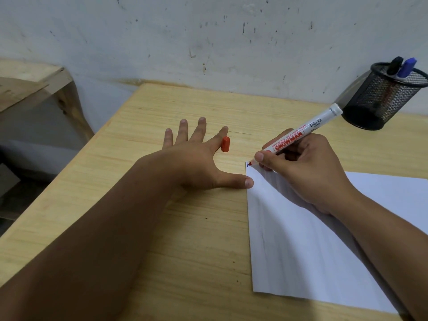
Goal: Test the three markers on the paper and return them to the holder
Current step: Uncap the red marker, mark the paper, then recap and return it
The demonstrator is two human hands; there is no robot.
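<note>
Paper (301,239) lies lower right on the worktop (185,228). Right hand (308,172) grips the red marker (298,135), tip at the sheet's top-left corner; press lightly. Left hand (194,158) lies flat, fingers spread, beside the red cap (225,144). Holder (382,98), upper right, keeps two markers.

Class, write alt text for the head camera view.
A right hand holds an uncapped red marker tip-down at a white paper's corner; the left hand rests flat beside its red cap.
</note>
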